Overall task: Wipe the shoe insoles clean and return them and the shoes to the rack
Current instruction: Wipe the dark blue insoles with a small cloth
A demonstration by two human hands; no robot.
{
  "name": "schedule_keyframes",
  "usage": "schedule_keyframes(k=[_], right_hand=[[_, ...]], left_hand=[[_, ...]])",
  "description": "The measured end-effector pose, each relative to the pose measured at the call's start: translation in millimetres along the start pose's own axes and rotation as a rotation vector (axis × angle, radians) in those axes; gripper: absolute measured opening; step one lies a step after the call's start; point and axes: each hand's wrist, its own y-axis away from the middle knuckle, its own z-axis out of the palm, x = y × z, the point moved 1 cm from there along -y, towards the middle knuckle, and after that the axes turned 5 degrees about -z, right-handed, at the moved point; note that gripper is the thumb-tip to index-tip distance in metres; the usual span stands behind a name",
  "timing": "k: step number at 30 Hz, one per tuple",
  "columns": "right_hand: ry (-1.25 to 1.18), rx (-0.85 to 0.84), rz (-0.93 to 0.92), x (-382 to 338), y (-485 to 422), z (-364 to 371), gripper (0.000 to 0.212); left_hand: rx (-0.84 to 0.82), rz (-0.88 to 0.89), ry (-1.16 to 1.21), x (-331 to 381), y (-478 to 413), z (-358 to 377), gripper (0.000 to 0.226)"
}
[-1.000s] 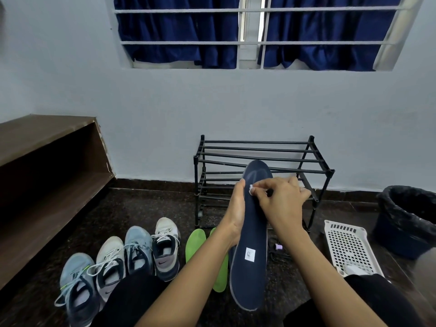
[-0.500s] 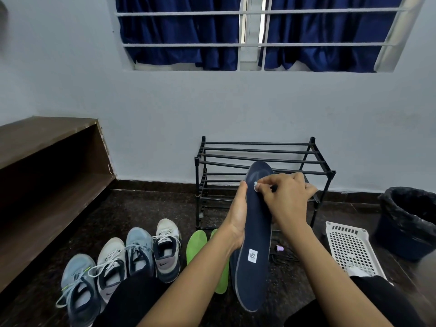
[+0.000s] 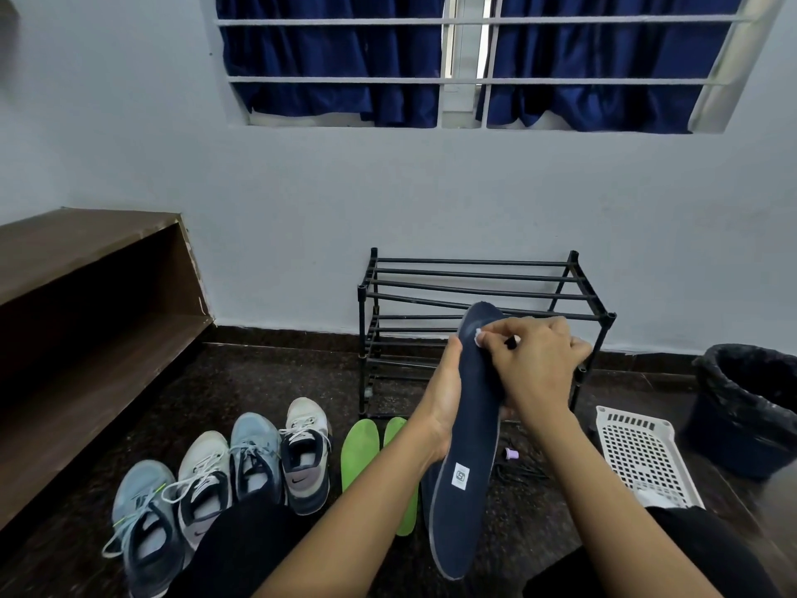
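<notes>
Navy insole is in the air in front of you, centre frame, long axis near vertical with a slight lean. The heel end with the white label is low and nearest you. The toe end points up and away, overlapping the rack behind it.

Your left hand holds its left edge about mid-length, with the thumb lying up along the edge. The fingers wrap behind, so can't see them.

Your right hand is curled tight, fingertips pinching a small white wad and pressing it on the toe area.

On the floor left of the insole: two green insoles side by side, then four shoes in a row, toes away from you. White basket is to the right, and a bin is beyond it. Black rack stands against the wall.
</notes>
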Motion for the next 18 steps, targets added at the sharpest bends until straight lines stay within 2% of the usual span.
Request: schedule_keyframes(k=[4,7,9,13,18], right_hand=[[-0.063,-0.042,-0.012,-6.7,12.2,3.4,0.005],[-0.042,-0.103,-0.078,-12.7,25.1,10.8,0.006],[-0.006,-0.087,-0.091,-12.0,23.3,11.8,0.007],[0.044,-0.045,-0.026,-4.2,6.8,7.2,0.01],[-0.067,-0.046,0.025,-2.1,3.4,3.4,0.006]], left_hand=[[0.038,-0.011,-0.049,5.9,0.3,-6.6,0.06],[0.093,-0.01,-0.128,7.7,-2.6,-13.6,0.065],[0.102,-0.01,-0.132,7.0,-2.6,-13.2,0.064],[0.055,-0.011,-0.048,1.7,-1.2,-4.0,0.059],[0.047,0.001,-0.038,-0.1,-3.6,-4.8,0.057]])
